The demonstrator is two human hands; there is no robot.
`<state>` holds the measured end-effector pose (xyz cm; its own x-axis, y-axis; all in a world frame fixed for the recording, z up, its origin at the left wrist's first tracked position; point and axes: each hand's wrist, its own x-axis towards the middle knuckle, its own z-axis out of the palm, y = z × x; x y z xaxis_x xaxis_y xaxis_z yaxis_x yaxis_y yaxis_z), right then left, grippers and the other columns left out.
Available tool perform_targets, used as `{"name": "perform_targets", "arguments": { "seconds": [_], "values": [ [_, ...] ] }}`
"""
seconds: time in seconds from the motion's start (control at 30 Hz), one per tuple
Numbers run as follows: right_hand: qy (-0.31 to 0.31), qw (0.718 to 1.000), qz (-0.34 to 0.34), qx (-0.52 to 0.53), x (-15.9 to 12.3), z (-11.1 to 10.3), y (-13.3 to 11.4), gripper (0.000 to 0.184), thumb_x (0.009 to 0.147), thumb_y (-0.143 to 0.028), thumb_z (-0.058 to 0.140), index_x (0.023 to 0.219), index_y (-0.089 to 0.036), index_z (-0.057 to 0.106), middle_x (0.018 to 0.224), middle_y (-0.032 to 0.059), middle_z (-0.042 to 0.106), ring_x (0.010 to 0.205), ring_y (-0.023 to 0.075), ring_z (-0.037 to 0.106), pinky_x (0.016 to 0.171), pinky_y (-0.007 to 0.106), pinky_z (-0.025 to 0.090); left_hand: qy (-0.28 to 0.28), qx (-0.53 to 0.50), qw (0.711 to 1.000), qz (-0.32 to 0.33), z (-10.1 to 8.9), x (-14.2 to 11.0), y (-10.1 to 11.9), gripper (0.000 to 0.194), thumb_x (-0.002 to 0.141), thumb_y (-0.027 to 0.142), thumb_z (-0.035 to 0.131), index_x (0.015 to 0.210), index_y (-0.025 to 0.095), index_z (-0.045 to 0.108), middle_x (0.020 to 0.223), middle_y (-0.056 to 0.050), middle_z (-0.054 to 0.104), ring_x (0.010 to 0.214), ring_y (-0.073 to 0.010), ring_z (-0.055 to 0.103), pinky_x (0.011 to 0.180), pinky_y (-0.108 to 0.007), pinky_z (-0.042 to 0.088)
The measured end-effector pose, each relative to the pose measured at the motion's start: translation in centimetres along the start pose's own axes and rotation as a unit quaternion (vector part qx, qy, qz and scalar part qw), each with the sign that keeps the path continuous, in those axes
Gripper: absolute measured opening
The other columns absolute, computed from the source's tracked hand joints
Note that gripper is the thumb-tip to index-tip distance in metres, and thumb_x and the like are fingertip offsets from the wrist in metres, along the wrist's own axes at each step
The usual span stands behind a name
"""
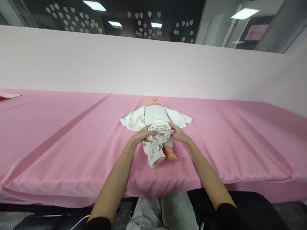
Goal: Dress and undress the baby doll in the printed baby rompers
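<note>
A baby doll (155, 112) lies on its back on the pink table cover (72, 134), head pointing away from me. An open white jacket (134, 120) is spread under its body. Patterned white trousers (156, 140) are bunched around its hips and legs, and one bare foot (171, 156) sticks out. My left hand (141, 134) grips the bunched waistband on the left side, fingers closed on the cloth. My right hand (177, 132) holds the same waistband on the right side.
A pale pink partition (120, 64) stands behind the table. A folded piece of cloth (8, 95) lies at the far left edge. The table's front edge (59, 191) runs just before my lap.
</note>
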<state>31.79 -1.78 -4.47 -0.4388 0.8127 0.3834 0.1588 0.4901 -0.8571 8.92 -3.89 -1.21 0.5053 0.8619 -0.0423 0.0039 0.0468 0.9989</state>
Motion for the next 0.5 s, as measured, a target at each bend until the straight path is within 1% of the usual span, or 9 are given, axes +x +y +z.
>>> {"name": "perform_targets", "arguments": {
  "seconds": [0.07,0.1,0.2,0.27,0.37,0.43,0.5],
  "values": [
    [-0.059,0.992,-0.030,-0.108,-0.5,0.5,0.3,0.082,0.045,-0.004,0.047,0.126,-0.019,0.048,0.140,0.0078,0.036,0.131,0.0292,0.029,0.107,0.045,0.025,-0.003,-0.002,1.000,-0.001,-0.1,0.1,-0.1,0.056,0.063,0.032,0.074,0.113,0.014,0.055,0.074,-0.001,0.062,0.046,-0.0059,0.045,0.037,-0.017,0.029],
    [-0.074,0.986,-0.035,-0.148,-0.7,0.8,0.5,0.087,0.044,-0.003,0.049,0.130,-0.019,0.044,0.143,0.0087,0.031,0.132,0.0307,0.025,0.108,0.047,0.021,-0.005,-0.004,1.000,0.001,-0.1,0.1,-0.2,0.056,0.063,0.032,0.074,0.113,0.015,0.055,0.073,0.000,0.062,0.045,-0.0055,0.044,0.037,-0.017,0.028],
    [-0.087,0.969,-0.046,-0.227,-0.9,1.3,1.0,0.092,0.045,0.000,0.051,0.134,-0.018,0.039,0.147,0.0096,0.022,0.135,0.0339,0.015,0.110,0.050,0.015,-0.010,-0.011,1.000,0.008,-0.2,0.1,-0.2,0.053,0.063,0.032,0.074,0.110,0.015,0.056,0.068,0.001,0.060,0.044,-0.0053,0.043,0.035,-0.016,0.027],
    [-0.098,0.963,-0.064,-0.242,-0.9,1.2,1.3,0.093,0.047,0.002,0.050,0.137,-0.018,0.036,0.148,0.0086,0.020,0.137,0.0331,0.007,0.111,0.049,0.012,-0.007,-0.015,1.000,0.005,-0.3,0.1,-0.1,0.052,0.063,0.032,0.074,0.109,0.015,0.057,0.062,0.003,0.057,0.041,-0.0049,0.041,0.034,-0.016,0.025],
    [-0.135,0.964,-0.070,-0.217,-0.7,0.8,1.2,0.093,0.052,0.003,0.050,0.140,-0.020,0.028,0.151,0.0070,0.013,0.138,0.0285,-0.002,0.112,0.047,0.010,-0.002,-0.020,1.000,-0.002,-0.5,0.1,-0.2,0.051,0.063,0.030,0.074,0.108,0.014,0.056,0.057,0.004,0.054,0.040,-0.0045,0.038,0.035,-0.017,0.027],
    [-0.155,0.966,-0.052,-0.202,-0.7,0.8,0.9,0.094,0.056,0.000,0.056,0.142,-0.021,0.023,0.151,0.0075,0.007,0.138,0.0269,-0.006,0.112,0.047,0.010,0.005,-0.020,1.000,-0.003,-0.7,0.1,-0.2,0.051,0.062,0.030,0.074,0.107,0.013,0.057,0.061,0.002,0.056,0.043,-0.0056,0.041,0.037,-0.017,0.029],
    [-0.155,0.968,-0.033,-0.196,-0.8,1.1,0.3,0.099,0.055,-0.009,0.069,0.142,-0.018,0.023,0.152,0.0104,0.003,0.138,0.0285,-0.007,0.113,0.045,0.010,0.009,-0.016,1.000,-0.003,-0.9,0.0,-0.2,0.051,0.062,0.031,0.074,0.106,0.013,0.057,0.068,-0.001,0.060,0.050,-0.0080,0.048,0.041,-0.017,0.034]
  ]
}}
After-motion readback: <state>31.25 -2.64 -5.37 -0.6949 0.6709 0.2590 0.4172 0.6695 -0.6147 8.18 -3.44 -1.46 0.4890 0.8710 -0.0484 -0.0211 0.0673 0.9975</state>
